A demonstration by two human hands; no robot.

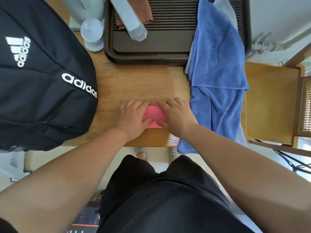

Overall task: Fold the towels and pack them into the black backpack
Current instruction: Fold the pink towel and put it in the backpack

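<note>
Pink towel [154, 116]: small folded rectangle at the near edge of the table [134, 81], centre of the scene. Both palms are flat on it. My left hand [133, 115] covers its left end and my right hand [176, 115] its right end, so only the middle strip shows. Fingers [175, 102] are straight and slightly spread, gripping nothing, just pressing down. Thumbs sit along the near edge. My read: I'm flattening the fold so it doesn't spring open.

Blue towel [217, 64]: just right of my right hand, unfolded. It's draped from the dark tray [151, 52] over the table's right edge, with its near end hanging off. Looks like the next one to fold, and it's close enough to drag into the middle.

Black backpack [42, 81]: lying on the left side of the table, near my left forearm. No opening visible from here, so it likely needs unzipping before packing.

On the tray, further away: a brown cloth [148, 15] under a grey-blue bar. Can't tell if the cloth counts as a towel.

Progress: early. One small towel is nearly folded and I see nothing packed.
</note>
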